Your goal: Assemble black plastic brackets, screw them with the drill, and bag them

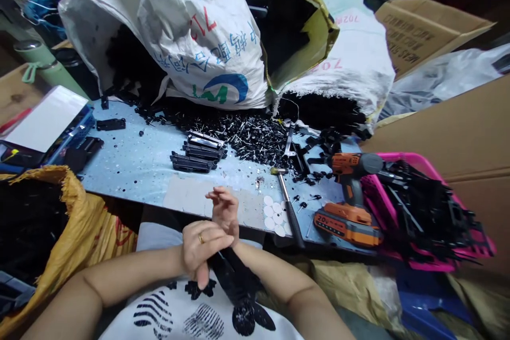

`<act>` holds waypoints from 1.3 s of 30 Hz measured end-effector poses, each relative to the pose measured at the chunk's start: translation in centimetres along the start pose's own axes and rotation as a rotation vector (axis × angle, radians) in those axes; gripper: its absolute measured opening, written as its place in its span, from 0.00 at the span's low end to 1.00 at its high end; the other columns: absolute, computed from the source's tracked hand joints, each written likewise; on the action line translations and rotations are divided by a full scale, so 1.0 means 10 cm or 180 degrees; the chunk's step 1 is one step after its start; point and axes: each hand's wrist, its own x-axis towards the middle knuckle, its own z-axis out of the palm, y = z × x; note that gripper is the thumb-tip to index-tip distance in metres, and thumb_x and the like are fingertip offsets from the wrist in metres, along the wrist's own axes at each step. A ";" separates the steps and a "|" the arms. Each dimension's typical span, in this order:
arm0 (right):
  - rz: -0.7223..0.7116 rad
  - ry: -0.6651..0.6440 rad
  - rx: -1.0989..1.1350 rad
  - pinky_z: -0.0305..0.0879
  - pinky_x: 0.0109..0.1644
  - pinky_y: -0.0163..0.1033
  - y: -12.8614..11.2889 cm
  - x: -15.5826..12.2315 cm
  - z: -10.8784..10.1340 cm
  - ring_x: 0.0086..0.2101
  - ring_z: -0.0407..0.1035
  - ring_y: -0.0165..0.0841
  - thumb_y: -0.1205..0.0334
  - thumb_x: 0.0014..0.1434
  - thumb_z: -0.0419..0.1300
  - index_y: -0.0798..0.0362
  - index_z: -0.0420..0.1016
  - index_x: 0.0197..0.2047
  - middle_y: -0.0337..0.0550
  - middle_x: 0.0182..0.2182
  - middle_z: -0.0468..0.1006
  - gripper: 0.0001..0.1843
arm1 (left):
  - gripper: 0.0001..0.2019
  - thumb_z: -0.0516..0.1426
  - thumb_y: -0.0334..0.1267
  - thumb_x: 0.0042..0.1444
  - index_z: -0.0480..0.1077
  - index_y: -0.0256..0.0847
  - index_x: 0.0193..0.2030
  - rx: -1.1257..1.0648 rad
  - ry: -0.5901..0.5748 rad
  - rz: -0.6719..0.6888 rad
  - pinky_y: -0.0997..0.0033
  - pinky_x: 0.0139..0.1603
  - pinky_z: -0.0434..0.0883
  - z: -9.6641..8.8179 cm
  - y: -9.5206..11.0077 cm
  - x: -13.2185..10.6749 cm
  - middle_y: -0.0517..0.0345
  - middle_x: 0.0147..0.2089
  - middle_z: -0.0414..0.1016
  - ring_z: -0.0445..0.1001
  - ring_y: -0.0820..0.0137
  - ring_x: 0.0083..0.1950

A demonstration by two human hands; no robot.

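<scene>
My left hand (pixel 205 247), with a ring on one finger, lies across my right wrist, its fingers flat and thumb apart. My right hand (pixel 226 210) is raised beyond it at the table edge, palm up, fingers loosely bent and apart, with nothing in it. Both hands are in front of my printed shirt (pixel 179 324); a dark shape below them appears to be part of the print. Closest on the table are a pale grey board (pixel 179 191) and white round stickers (pixel 274 215). Several black plastic parts (pixel 195 162) lie stacked behind the board.
A hammer (pixel 292 218) and an orange cordless drill (pixel 350 202) lie right, beside a pink basket (pixel 422 162) of black parts. Small black pins (pixel 258 138) are heaped before white woven sacks (pixel 223 48). A yellow sack (pixel 83 212) stands left, below a green bottle (pixel 51 66).
</scene>
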 end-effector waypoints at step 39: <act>-0.0672 -0.1753 -0.3827 0.58 0.53 0.44 0.95 1.86 -0.38 0.49 0.63 0.38 0.52 0.66 0.46 0.52 0.73 0.48 0.48 0.49 0.72 0.19 | 0.11 0.51 0.41 0.59 0.68 0.35 0.36 0.3119 -0.0398 -0.2573 0.38 0.53 0.63 -1.98 -3.43 0.63 0.46 0.39 0.72 0.67 0.51 0.54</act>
